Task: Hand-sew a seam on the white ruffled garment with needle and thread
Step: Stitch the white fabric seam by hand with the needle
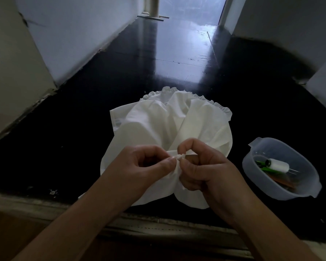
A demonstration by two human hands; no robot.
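Two hands: both pinch one small bunched bit of the garment's near edge.
Left hand [149,162]: just left of that bunch, fingers curled, thumb and finger squeezing the cloth.
Garment [158,125]: white and thin, lying on the dark floor [83,129] and spreading away from the hands, with its ruffle [224,110] on the far side.
How it will handle: I think it is very light, soft and floppy. It will crumple and slide, so it needs holding close on both sides of the seam.
Right hand [198,166]: just right of the bunch, fingers curled tight on the cloth. I cannot see a needle or thread in it.
Tub [252,166]: clear plastic, well to the right of the garment, not touching it.
Spool [279,165]: white thread, lying inside the tub with some green things.
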